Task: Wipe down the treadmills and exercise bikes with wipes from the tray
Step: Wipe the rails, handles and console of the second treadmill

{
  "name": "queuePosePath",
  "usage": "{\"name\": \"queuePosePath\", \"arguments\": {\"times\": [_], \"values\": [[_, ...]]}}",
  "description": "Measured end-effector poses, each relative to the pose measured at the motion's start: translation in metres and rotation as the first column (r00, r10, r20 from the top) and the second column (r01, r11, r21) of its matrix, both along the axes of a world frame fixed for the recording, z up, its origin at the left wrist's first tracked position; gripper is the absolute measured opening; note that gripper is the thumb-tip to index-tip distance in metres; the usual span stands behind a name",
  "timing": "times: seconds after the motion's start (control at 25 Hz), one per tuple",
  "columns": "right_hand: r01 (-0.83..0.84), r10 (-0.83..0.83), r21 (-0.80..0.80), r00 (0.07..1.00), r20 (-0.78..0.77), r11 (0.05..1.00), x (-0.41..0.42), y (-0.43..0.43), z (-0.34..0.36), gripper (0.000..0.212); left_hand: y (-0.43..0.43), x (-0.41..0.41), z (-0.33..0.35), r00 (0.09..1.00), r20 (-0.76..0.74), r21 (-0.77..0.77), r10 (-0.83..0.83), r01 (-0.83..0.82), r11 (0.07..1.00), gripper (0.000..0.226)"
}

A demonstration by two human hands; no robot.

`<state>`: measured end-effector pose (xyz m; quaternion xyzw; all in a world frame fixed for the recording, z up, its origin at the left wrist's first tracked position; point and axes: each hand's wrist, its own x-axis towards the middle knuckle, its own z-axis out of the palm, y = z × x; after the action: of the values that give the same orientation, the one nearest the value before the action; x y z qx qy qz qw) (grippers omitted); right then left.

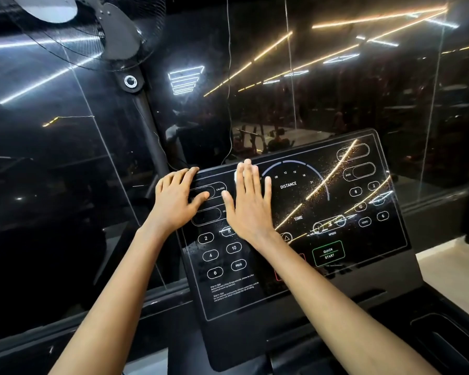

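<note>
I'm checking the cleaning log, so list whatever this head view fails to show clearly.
Wipe: only a white edge shows in the head view; the right hand covers the rest.
Red button: head view, label hidden under the right forearm.
Console's upper right labels: head view, washed out by glare.
Tray: head view, outside the frame.

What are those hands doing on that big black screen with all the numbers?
A person is wiping a treadmill console. The right hand lies flat near its top, pressing a white wipe that just peeks out beside the fingers. The left hand rests on the console's top left corner. Dusty specks show across the panel's right side.
</note>
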<state>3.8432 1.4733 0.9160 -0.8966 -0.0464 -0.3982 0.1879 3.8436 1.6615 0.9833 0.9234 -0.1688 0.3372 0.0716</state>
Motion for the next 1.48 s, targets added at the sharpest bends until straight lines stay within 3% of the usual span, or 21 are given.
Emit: {"name": "queuePosePath", "arguments": {"times": [0.08, 0.2, 0.28, 0.44, 0.64, 0.84, 1.0, 1.16, 1.32, 1.48], "values": [[-0.003, 0.003, -0.043, 1.0, 0.007, 0.999, 0.001, -0.002, 0.0, 0.071, 0.0, -0.001, 0.0, 1.0, 0.001, -0.006, 0.003, -0.003, 1.0, 0.069], [0.101, -0.098, 0.107, 0.995, -0.032, 0.989, -0.003, -0.011, -0.011, 0.071, -0.001, -0.002, -0.001, 1.0, 0.0, 0.004, 0.008, -0.008, 1.0, 0.069], [0.09, -0.081, 0.147, 0.994, -0.067, 0.985, -0.018, -0.002, -0.028, 0.073, 0.0, -0.001, 0.0, 1.0, 0.001, 0.007, 0.011, -0.011, 1.0, 0.069], [-0.045, 0.042, -0.024, 0.995, -0.09, 0.999, -0.05, 0.019, -0.068, 0.074, -0.003, -0.002, 0.0, 1.0, -0.007, 0.009, 0.019, -0.019, 1.0, 0.069], [-0.076, 0.077, 0.017, 0.996, -0.051, 0.997, -0.022, 0.011, -0.03, 0.068, -0.002, -0.004, 0.002, 1.0, -0.009, 0.013, 0.013, -0.013, 1.0, 0.069], [-0.095, 0.095, -0.052, 0.995, -0.015, 0.994, -0.01, -0.004, -0.007, 0.065, -0.002, -0.007, 0.003, 1.0, -0.018, 0.014, 0.021, -0.021, 1.0, 0.069], [0.017, -0.003, 0.16, 0.996, -0.091, 0.987, -0.043, -0.017, -0.063, 0.067, -0.019, -0.012, -0.004, 0.998, 0.044, 0.047, -0.04, 0.038, 0.998, 0.07], [0.012, -0.001, 0.061, 0.985, -0.172, 0.998, -0.091, -0.004, -0.146, 0.069, -0.054, -0.009, -0.009, 0.995, 0.042, 0.073, -0.085, 0.082, 0.994, 0.077], [0.252, -0.188, 0.182, 0.932, -0.309, 0.951, -0.106, -0.042, -0.192, 0.074, -0.067, -0.001, -0.011, 0.996, 0.045, 0.083, -0.073, 0.07, 0.994, 0.082], [0.175, -0.14, 0.069, 0.927, -0.349, 0.982, -0.129, -0.036, -0.22, 0.078, -0.074, 0.001, -0.015, 0.994, 0.079, 0.055, -0.077, 0.073, 0.996, 0.081]]}}
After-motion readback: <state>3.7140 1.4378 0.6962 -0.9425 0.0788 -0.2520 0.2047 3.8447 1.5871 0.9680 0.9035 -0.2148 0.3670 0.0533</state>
